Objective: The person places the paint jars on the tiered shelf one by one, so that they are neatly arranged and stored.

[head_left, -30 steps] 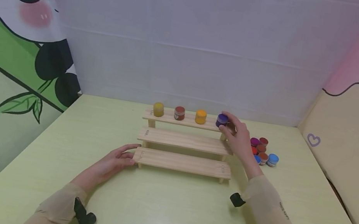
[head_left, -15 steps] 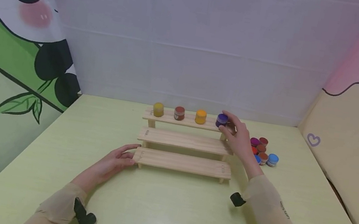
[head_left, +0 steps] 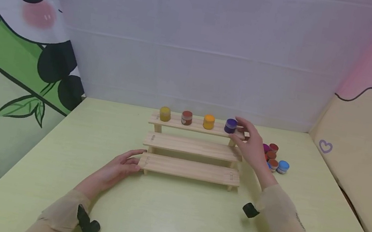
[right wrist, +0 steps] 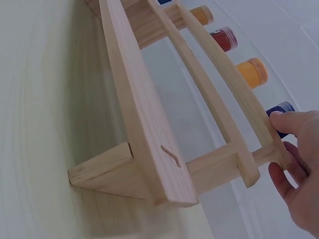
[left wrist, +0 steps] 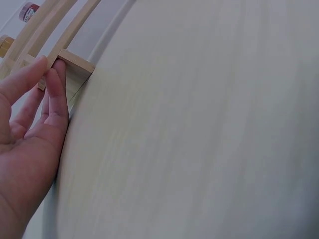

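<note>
Here, squat violet jar, right hand loose beside it, left hand pinching pale tiered rack

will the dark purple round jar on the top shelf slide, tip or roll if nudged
The dark purple, round, plastic-looking jar would probably slide before tipping, since it stands upright and looks squat. It is likely light, being small beside the right hand's fingers. Knocked over, it could roll: its side is round and the pale wooden shelf shows no lip.
</note>
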A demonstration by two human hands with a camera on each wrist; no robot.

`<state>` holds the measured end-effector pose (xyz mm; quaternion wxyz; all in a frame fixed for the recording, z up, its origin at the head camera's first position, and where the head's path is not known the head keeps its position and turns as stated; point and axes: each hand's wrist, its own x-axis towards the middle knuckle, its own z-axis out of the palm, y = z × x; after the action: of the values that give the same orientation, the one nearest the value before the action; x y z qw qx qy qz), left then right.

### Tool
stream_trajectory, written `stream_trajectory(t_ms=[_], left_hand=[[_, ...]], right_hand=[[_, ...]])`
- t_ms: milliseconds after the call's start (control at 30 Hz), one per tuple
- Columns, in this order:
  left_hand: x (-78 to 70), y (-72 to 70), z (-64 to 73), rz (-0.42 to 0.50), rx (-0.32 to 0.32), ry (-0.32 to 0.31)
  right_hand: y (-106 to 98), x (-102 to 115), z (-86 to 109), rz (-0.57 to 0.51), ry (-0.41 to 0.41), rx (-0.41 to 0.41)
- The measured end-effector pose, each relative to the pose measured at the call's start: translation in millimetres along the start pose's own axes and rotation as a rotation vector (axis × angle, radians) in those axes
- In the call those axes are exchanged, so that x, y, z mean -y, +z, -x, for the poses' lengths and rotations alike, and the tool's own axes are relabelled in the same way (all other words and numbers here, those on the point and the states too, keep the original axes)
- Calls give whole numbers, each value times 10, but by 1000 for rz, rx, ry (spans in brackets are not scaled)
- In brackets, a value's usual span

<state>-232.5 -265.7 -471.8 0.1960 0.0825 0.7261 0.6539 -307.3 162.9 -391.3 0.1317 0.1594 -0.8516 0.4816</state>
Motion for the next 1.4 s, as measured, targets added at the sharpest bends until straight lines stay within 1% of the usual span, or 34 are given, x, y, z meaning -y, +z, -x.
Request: stream_trajectory(t_ms=[233,433,700,967,1100,1300,1400], left_hand=[[-3,5,-3,-5,-4,1],[-2,6,-6,-3,-10,-4],[-3,5,1,6,-6,-8],[-32,5,10,0,-12,-19],[-44,8,17,-6,-15,-24],[-25,5,3,-1,-11,-17],[-17,4,-4,0,-7,-13]], right_hand=[[-90,-57,67,13,0,-52],[-181,-115,123,24,-27,-66],[-252,-225,203,23,-28,-90],[-326,-310,276,74,-33,-130],[-362,-336,324,108,-23,-122],[-409,-387,408,112,-13,-92],[-434,-407,448,133,-6,-80]])
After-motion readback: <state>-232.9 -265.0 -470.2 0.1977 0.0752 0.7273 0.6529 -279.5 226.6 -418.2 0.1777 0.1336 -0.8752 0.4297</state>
